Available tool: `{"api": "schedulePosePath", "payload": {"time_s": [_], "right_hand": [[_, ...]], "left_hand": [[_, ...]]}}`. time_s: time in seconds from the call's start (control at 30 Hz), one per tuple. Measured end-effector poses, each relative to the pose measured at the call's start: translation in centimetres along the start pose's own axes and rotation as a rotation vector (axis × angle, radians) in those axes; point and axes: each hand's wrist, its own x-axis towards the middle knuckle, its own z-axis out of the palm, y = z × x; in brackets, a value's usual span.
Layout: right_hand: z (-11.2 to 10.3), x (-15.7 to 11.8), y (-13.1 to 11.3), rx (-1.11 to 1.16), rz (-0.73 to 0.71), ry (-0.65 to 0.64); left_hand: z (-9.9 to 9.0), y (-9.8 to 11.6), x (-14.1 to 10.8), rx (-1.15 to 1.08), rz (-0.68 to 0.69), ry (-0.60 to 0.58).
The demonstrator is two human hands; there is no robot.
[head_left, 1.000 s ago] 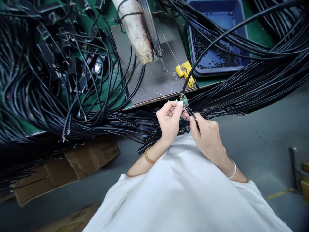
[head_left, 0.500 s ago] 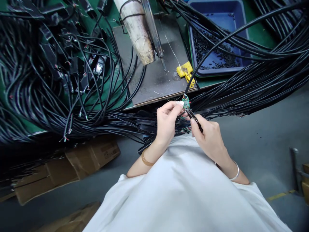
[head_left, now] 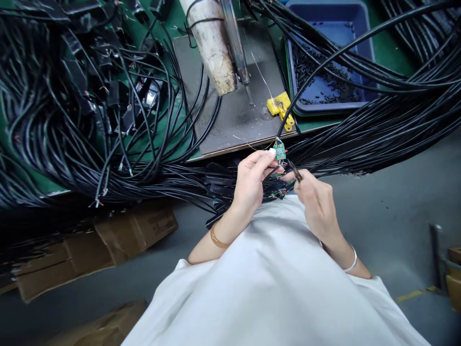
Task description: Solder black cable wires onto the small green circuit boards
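Observation:
My left hand [head_left: 252,175] pinches a small green circuit board [head_left: 280,151] between thumb and fingers, in front of the bench edge. A black cable [head_left: 288,117] runs down into the board's top, and thin wires show at its lower end. In my right hand [head_left: 317,199] is a slim dark tool, perhaps tweezers [head_left: 295,169], its tip just right of the board and apart from it. My right fingers are closed round the tool and hide part of it. More circuit boards with wires [head_left: 277,193] hang below my hands, partly hidden.
A soldering iron [head_left: 247,79] beside a stained white tube [head_left: 216,57] points down at a grey board [head_left: 230,120]. Near it lie a yellow clip [head_left: 280,108] and thin solder wire. A blue tray [head_left: 333,103] holds small black pieces. Black cables [head_left: 43,120] crowd the bench.
My right hand has moved slightly right, drawing the tool's tip away from the board's lower end, and the tool has turned. My left hand still holds the board.

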Motion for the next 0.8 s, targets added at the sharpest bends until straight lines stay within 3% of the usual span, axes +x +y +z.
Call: {"api": "schedulePosePath", "payload": {"time_s": [0.1, 0.2, 0.37, 0.5, 0.63, 0.8], "right_hand": [[0.1, -0.2, 0.5, 0.345, 0.115, -0.039], [0.0, -0.2, 1.1, 0.409, 0.140, -0.107], [-0.6, 0.2, 1.2, -0.214, -0.148, 0.130], [-0.4, 0.3, 1.0, -0.567, -0.312, 0.174], [0.0, 0.0, 1.0, -0.752, -0.396, 0.203], [0.1, 0.0, 0.8, -0.818, -0.418, 0.207]], "left_hand": [[0.0, 0.0, 0.0, -0.022, 0.026, 0.011], [-0.2, -0.1, 0.0, -0.045, 0.047, 0.008], [-0.1, -0.3, 0.1, 0.000, 0.080, 0.014], [0.1, -0.4, 0.2, 0.020, 0.119, 0.030], [0.2, -0.6, 0.2, 0.028, 0.159, 0.036], [0.1, -0.7, 0.1, 0.043, 0.191, 0.032]]}}
